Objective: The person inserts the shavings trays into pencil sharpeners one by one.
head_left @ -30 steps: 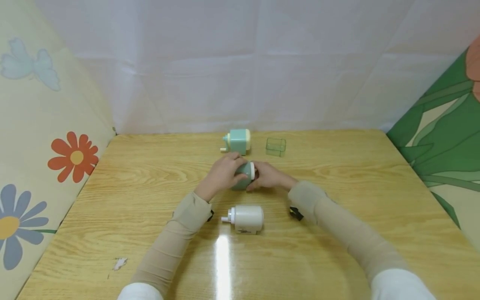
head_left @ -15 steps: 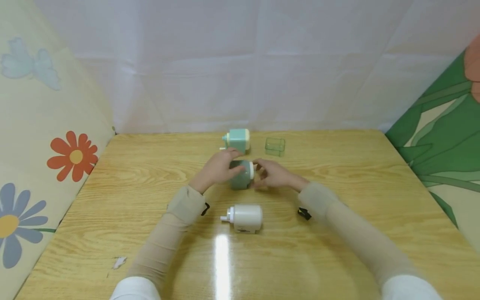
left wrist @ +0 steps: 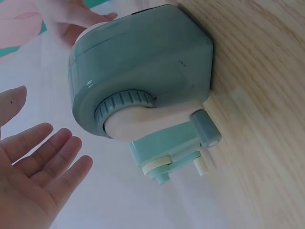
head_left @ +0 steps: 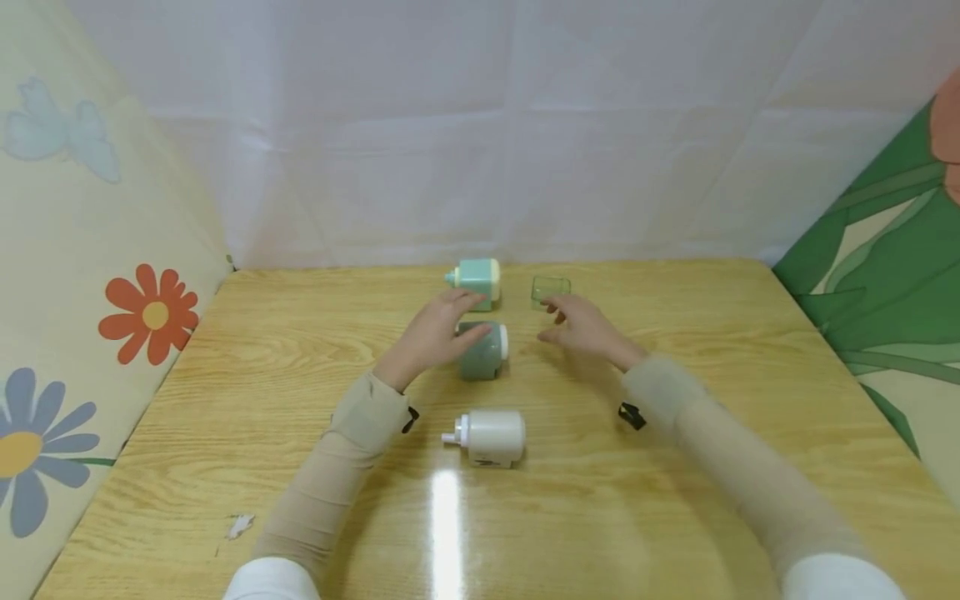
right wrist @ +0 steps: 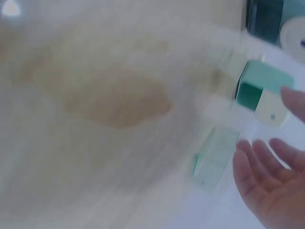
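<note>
A: And here's the left hand (head_left: 429, 335), poised right beside the dark sharpener (head_left: 480, 360), fingers released and loosely spread!

B: The left wrist view shows a plain gap between those fingertips and the casing. Where's the sharpener sitting?

A: On the table (head_left: 600, 517), middle of three, crank (left wrist: 150, 122) to the left, white cap (head_left: 504, 342) to the right. The teal sharpener (head_left: 475, 279) sits behind it, the white sharpener (head_left: 497, 435) in front.

B: And the right hand (head_left: 587, 327)?

A: Released too, fingers gently bent, up by the clear box (head_left: 547, 287)!

B: Touching it?

A: Can't tell! From the head view the fingertips overlap its near corner, and the right wrist view is hazy.
</note>
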Demonstrator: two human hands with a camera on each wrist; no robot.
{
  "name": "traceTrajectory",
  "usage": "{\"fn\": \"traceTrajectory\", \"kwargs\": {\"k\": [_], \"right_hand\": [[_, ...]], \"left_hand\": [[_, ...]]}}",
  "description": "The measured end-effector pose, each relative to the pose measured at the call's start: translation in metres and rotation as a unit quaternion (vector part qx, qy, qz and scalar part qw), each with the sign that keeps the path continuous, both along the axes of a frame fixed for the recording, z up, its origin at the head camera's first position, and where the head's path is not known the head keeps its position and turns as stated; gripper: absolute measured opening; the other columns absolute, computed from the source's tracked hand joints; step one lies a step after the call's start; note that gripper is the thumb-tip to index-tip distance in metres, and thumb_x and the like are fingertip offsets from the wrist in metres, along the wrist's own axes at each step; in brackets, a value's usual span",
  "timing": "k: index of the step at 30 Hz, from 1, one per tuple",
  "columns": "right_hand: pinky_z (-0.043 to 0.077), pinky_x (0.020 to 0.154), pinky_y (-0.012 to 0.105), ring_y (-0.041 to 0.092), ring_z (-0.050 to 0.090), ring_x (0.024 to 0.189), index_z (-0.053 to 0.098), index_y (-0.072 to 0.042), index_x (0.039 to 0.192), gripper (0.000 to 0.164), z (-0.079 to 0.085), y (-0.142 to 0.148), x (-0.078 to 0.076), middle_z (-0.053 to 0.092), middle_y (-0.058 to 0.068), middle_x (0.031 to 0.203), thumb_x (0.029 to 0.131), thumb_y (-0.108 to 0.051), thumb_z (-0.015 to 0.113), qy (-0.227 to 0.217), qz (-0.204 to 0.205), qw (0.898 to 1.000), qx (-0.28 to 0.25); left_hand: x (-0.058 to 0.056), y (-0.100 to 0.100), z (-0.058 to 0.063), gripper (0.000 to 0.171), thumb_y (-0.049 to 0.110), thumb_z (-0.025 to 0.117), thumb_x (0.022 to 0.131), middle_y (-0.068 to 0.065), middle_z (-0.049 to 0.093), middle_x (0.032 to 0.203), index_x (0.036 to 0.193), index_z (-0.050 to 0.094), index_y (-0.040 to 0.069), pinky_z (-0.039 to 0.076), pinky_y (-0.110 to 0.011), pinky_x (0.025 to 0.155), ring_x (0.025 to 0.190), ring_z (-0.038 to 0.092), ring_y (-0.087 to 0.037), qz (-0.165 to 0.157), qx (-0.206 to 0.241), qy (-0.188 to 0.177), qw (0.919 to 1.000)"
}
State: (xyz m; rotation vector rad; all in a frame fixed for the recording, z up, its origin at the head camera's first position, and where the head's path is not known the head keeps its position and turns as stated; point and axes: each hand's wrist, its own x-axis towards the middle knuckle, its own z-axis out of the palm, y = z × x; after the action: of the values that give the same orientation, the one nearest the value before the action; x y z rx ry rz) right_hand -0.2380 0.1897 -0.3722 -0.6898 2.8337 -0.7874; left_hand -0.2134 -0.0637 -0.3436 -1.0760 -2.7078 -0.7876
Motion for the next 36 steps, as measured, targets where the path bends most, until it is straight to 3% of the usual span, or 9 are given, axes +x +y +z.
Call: {"fn": "traceTrajectory", "kwargs": {"k": [5, 9, 18, 24, 30, 36], "right_hand": [[0.037, 0.093, 0.053, 0.044, 0.042, 0.112, 0.037, 0.011, 0.13, 0.064, 0.004, 0.008, -0.02, 0.041, 0.031, 0.127, 0.08, -0.013, 0.069, 0.021, -0.045, 0.998, 0.044], [0.03, 0.098, 0.055, 0.047, 0.033, 0.119, 0.031, 0.012, 0.133, 0.076, 0.002, 0.013, -0.039, 0.033, 0.033, 0.133, 0.076, -0.014, 0.072, 0.002, -0.058, 0.993, 0.105], [0.032, 0.097, 0.055, 0.047, 0.039, 0.114, 0.024, 0.017, 0.133, 0.089, -0.007, 0.026, -0.066, 0.035, 0.037, 0.129, 0.071, -0.019, 0.076, -0.039, -0.05, 0.989, 0.133], [0.031, 0.098, 0.054, 0.046, 0.039, 0.114, 0.025, 0.018, 0.132, 0.086, -0.006, 0.027, -0.073, 0.036, 0.037, 0.128, 0.074, -0.023, 0.073, -0.06, -0.039, 0.985, 0.156], [0.033, 0.097, 0.054, 0.044, 0.042, 0.113, 0.033, 0.014, 0.132, 0.076, -0.008, 0.026, -0.074, 0.042, 0.032, 0.127, 0.077, -0.023, 0.071, -0.061, -0.051, 0.987, 0.14], [0.033, 0.096, 0.054, 0.043, 0.043, 0.113, 0.032, 0.012, 0.133, 0.075, -0.007, 0.023, -0.072, 0.043, 0.031, 0.127, 0.08, -0.024, 0.069, -0.081, -0.062, 0.986, 0.131]], "left_hand": [[0.001, -0.004, 0.0, 0.046, 0.025, 0.057, 0.091, -0.017, 0.052, 0.123, 0.125, 0.05, -0.004, 0.042, -0.037, 0.094, 0.111, 0.051, -0.027, -0.003, 0.012, 0.018, 0.9998], [0.0, -0.008, 0.0, 0.046, 0.025, 0.056, 0.091, -0.019, 0.052, 0.124, 0.125, 0.05, -0.005, 0.041, -0.038, 0.095, 0.113, 0.049, -0.029, -0.001, 0.011, 0.017, 0.9998], [0.0, -0.015, 0.0, 0.047, 0.025, 0.056, 0.092, -0.023, 0.047, 0.128, 0.127, 0.048, -0.005, 0.033, -0.043, 0.101, 0.121, 0.042, -0.034, 0.009, -0.001, -0.001, 1.0], [-0.003, -0.018, -0.001, 0.047, 0.026, 0.055, 0.092, -0.023, 0.047, 0.129, 0.127, 0.048, -0.004, 0.033, -0.043, 0.101, 0.121, 0.041, -0.034, 0.012, -0.007, -0.004, 0.9999], [-0.005, -0.021, -0.001, 0.047, 0.027, 0.054, 0.092, -0.023, 0.046, 0.129, 0.128, 0.047, -0.003, 0.034, -0.045, 0.101, 0.121, 0.041, -0.035, 0.014, -0.014, -0.012, 0.9997], [-0.017, -0.022, -0.002, 0.047, 0.025, 0.055, 0.092, -0.021, 0.047, 0.128, 0.128, 0.047, -0.004, 0.039, -0.044, 0.097, 0.116, 0.046, -0.033, 0.016, -0.01, -0.032, 0.9993]]}}
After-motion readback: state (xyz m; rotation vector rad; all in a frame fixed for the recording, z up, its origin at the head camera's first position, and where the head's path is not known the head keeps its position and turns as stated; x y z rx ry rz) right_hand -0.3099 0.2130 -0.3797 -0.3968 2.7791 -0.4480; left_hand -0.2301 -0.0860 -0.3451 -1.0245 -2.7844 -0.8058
